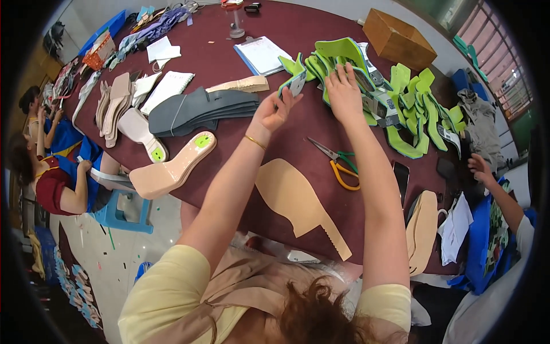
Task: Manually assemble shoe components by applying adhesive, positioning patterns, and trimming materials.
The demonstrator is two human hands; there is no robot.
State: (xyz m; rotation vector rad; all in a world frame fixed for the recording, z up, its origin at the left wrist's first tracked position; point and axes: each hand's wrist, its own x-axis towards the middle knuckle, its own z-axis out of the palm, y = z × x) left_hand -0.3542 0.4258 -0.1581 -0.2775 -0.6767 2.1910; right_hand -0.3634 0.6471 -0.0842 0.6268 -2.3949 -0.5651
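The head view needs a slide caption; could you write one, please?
Left hand holds a lime-green piece; right hand rests on a lime-green pile.

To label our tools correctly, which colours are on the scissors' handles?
Orange and green; the scissors show best in the head view.

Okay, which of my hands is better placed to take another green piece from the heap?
Probably your right hand: it already lies over the green heap, fingers extended. Your left hand sits left of it and appears occupied with a green piece.
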